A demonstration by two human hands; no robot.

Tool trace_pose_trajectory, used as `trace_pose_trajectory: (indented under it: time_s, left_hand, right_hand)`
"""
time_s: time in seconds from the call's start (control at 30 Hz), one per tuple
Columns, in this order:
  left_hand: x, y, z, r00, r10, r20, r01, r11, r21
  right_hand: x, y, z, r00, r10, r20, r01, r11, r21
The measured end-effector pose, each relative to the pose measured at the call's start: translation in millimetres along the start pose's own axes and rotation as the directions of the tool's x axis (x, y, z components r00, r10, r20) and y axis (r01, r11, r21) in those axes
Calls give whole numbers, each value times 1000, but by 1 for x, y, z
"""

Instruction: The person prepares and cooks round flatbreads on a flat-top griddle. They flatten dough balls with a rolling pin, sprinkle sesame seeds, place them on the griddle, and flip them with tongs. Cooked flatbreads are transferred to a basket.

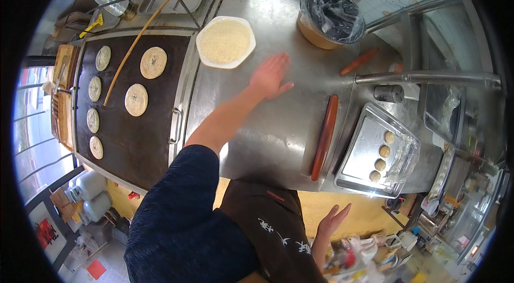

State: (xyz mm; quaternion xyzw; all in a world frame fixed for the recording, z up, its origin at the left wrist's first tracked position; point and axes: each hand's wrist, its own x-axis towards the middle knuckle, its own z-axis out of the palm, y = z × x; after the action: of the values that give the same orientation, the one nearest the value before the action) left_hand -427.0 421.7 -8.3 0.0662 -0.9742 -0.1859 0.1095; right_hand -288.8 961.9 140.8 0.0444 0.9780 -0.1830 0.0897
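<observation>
My left hand [273, 76] reaches over the steel worktop [265, 134], fingers stretched out, holding nothing; whether it touches the steel I cannot tell. Beyond it and to the left, a white tray of pale crumbs or seeds [225, 41] lies near the griddle. My right hand [333, 220] hangs empty below the worktop's front edge, fingers apart. Between the hands lies a reddish-brown wooden rolling pin [325, 136]. To its right, a metal tray [355, 150] holds several small dough rounds [384, 151] beside crumpled clear plastic film [403, 162].
On the left, round flatbreads [153, 62] lie on a dark griddle [120, 138] crossed by a long wooden stick [134, 48]. A film-lined tub [319, 40] stands at the back. A smaller rolling pin [359, 61] and metal shaker [388, 94] are near a metal rail [425, 77].
</observation>
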Motion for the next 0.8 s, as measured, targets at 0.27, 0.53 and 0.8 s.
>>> trace_pose_trajectory:
  time_s: [0.27,0.53,0.8]
  left_hand:
    - [-91,-10,-24,600,732,323,-680,680,-275]
    - [-209,61,-57,897,206,390,-201,978,-54]
    - [-97,154,20,931,-308,197,307,951,39]
  right_hand:
    - [-15,12,7,1000,-14,10,14,1000,12]
    - [-17,7,13,999,-7,51,6,1000,16]
    - [7,-20,13,994,-74,79,74,997,13]
